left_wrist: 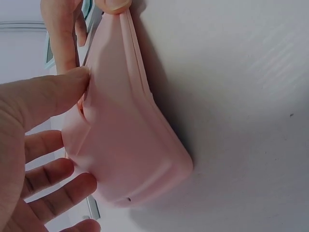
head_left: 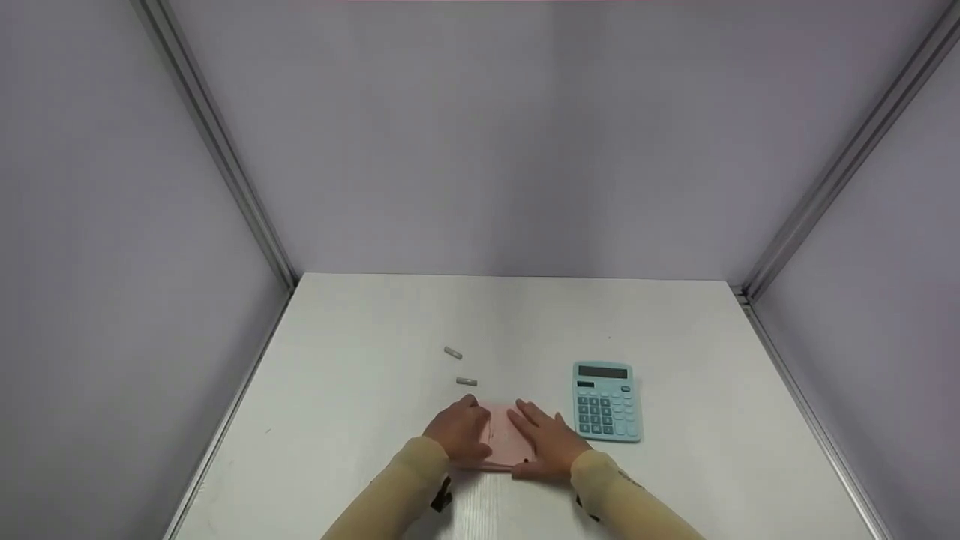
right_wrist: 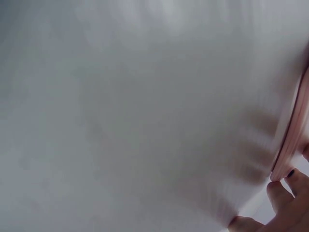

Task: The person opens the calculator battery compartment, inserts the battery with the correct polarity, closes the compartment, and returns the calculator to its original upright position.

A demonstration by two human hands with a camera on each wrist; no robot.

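Note:
A flat pink plastic-cased device [head_left: 508, 439], about the size of the light-blue calculator [head_left: 606, 401] beside it, lies on the table with no keys showing. My left hand [head_left: 459, 431] grips its left part. In the left wrist view its thumb bends onto the pink casing [left_wrist: 125, 125] at a small gap, while the other fingers [left_wrist: 67, 193] reach over the far side. My right hand [head_left: 551, 446] holds the right end, thumb at the near edge. The right wrist view catches only the casing's edge [right_wrist: 289, 125] and some fingertips [right_wrist: 280, 189].
Two small grey cylinders like batteries [head_left: 453, 352] lie on the white table [head_left: 360, 337] just past my left hand. The calculator stands close to the right hand's outer side. Grey panels [head_left: 450, 150] enclose the table at the back and both sides.

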